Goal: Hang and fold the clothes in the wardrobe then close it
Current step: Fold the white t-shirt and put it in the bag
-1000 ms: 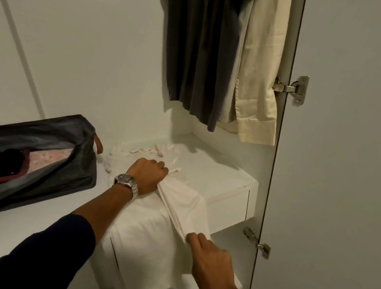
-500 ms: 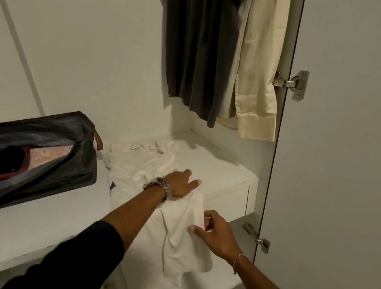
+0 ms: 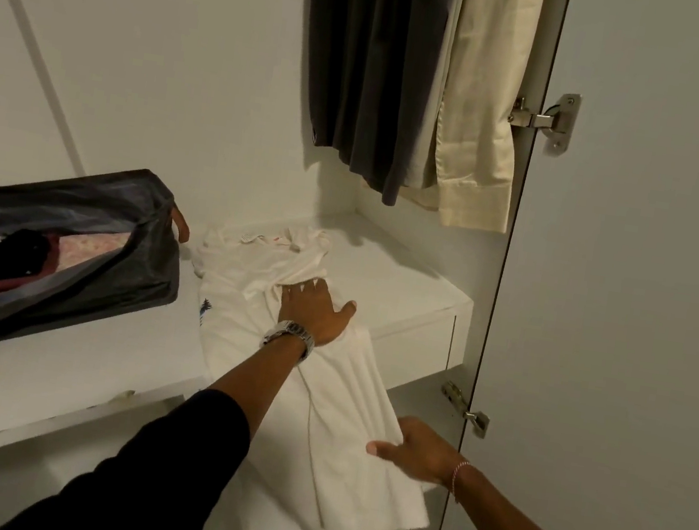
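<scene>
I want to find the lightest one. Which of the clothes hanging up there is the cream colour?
The cream shirt, hanging furthest right, next to the open door. The dark garment on its left is charcoal, with a thin grey one between them.

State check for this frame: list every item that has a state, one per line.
white garment: lying on the shelf, lower end hanging over the front edge.
left hand: flat, pressing the garment.
right hand: holding the garment's hanging edge.
dark garment: hanging.
cream shirt: hanging.
storage bag: open, clothes inside.
wardrobe door: open.
</scene>
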